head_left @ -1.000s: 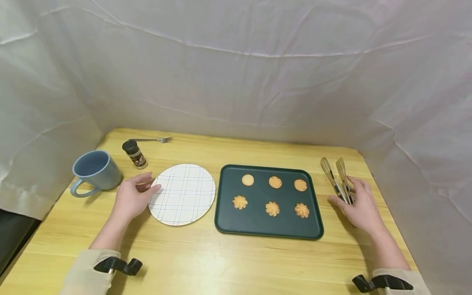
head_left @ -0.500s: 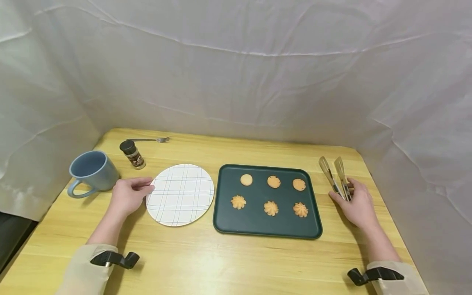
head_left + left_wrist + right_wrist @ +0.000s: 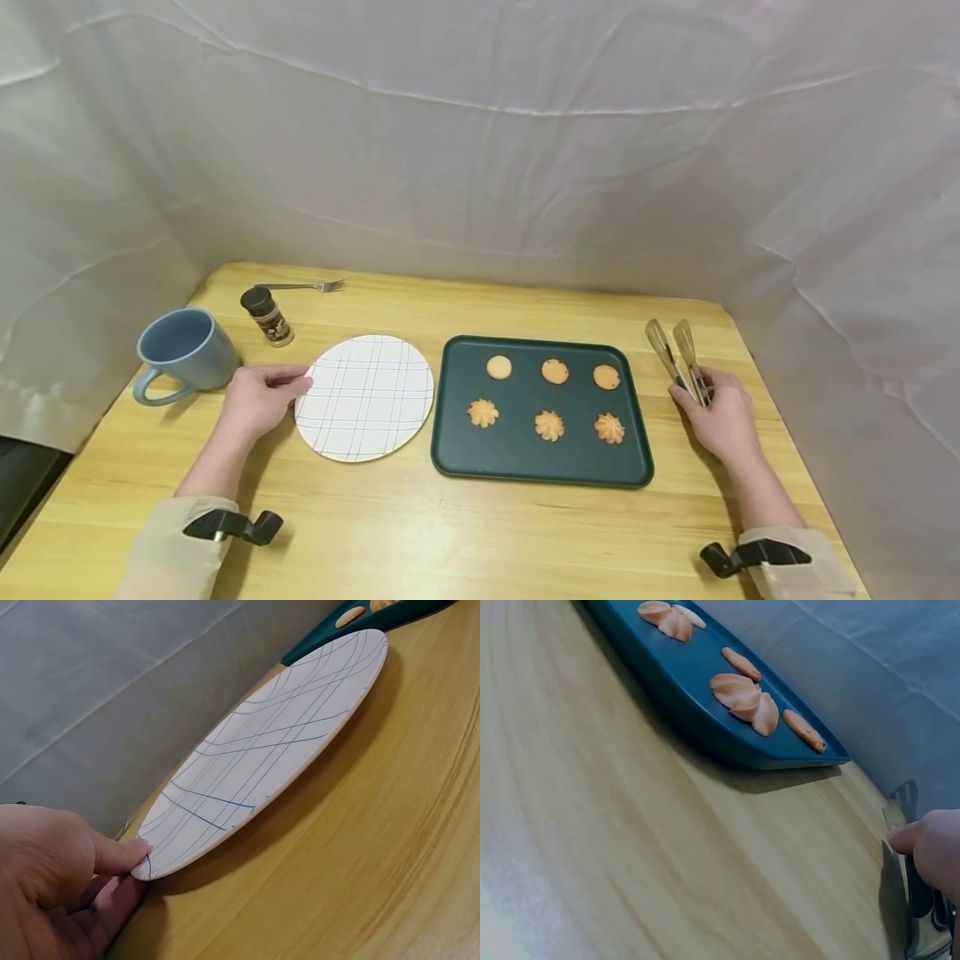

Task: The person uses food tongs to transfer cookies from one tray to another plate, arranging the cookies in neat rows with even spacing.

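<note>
A white plate with thin blue grid lines lies left of a dark green tray. The tray carries three round cookies in its far row and three piped cookies in its near row. My left hand pinches the plate's left rim. In the left wrist view the thumb lies on top of the plate and the fingers sit under the rim. Right of the tray, my right hand grips the handles of metal tongs, whose tips point away from me.
A blue mug stands at the far left. A small black-capped spice jar and a fork lie behind the plate. White fabric walls close in the wooden table on three sides.
My left fingers have drawn back from the plate's surface to pinch its left rim. My right hand has slid forward and curled round the tongs' handles.
</note>
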The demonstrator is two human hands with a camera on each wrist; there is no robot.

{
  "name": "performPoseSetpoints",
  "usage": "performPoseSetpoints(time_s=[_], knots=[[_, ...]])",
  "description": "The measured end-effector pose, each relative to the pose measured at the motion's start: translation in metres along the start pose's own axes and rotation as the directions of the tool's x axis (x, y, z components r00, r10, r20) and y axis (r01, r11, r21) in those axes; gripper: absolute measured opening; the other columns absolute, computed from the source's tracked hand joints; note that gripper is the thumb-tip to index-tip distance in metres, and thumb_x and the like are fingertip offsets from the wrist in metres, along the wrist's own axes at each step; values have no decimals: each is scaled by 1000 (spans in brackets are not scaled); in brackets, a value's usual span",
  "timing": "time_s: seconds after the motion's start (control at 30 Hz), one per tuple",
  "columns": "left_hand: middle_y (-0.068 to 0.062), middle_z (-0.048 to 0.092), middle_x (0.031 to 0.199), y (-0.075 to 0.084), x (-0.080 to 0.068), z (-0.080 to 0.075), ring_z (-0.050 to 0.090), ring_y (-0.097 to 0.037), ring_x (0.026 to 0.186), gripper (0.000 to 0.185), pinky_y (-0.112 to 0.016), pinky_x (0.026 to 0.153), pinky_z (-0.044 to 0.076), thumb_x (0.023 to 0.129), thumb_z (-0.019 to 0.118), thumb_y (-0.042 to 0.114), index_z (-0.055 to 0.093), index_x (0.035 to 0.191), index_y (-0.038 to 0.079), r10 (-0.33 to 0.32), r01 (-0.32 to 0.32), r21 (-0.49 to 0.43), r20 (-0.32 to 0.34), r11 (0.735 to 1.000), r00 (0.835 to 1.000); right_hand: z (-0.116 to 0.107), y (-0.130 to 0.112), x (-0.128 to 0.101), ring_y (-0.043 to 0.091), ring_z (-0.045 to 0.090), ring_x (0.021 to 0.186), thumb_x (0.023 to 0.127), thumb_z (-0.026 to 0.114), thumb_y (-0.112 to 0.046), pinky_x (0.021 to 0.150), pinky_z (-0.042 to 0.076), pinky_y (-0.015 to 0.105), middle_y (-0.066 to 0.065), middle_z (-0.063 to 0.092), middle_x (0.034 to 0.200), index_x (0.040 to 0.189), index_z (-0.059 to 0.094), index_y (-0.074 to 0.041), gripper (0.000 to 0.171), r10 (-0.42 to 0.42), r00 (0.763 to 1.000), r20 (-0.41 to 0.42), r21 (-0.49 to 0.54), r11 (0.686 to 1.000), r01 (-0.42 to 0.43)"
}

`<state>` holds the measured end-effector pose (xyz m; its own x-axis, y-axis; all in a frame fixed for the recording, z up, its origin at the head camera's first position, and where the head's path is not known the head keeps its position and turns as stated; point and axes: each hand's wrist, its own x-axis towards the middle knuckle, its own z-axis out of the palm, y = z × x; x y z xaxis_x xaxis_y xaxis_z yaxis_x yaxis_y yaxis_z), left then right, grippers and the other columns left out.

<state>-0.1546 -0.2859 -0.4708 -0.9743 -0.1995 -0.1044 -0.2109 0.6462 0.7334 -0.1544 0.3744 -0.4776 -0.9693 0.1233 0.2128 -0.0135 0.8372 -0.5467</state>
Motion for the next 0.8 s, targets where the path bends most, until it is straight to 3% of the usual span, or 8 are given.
performPoseSetpoints(time_s=[0.33, 0.57, 0.8], knots=[[-21, 74, 122, -1, -1, 1, 66, -24, 105, 39, -20, 74, 48, 101, 74, 29, 75, 128, 0, -11, 11, -6, 9, 1000, 1000, -6, -6, -4, 47, 57, 104, 102, 73, -29, 79, 42, 53, 31, 58, 122, 144, 55, 10, 59, -8, 999, -45, 16, 1000, 9], [-22, 72, 125, -3, -1, 0, 65, -28, 110, 42, -22, 76, 49, 102, 72, 31, 74, 131, 0, -31, 31, -6, 22, 1000, 999, -12, -14, -3, 38, 54, 89, 98, 78, -14, 76, 38, 45, 30, 59, 121, 143, 57, 11, 56, -50, 995, -90, -5, 999, 50], [-23, 71, 128, -3, 0, 1, 65, -31, 113, 44, -28, 79, 49, 103, 71, 34, 73, 132, 1, -41, 42, -7, 38, 999, 998, -20, -20, -5, 32, 59, 85, 98, 78, -14, 71, 42, 40, 25, 63, 113, 141, 61, 3, 49, -55, 997, -61, -32, 998, 53]])
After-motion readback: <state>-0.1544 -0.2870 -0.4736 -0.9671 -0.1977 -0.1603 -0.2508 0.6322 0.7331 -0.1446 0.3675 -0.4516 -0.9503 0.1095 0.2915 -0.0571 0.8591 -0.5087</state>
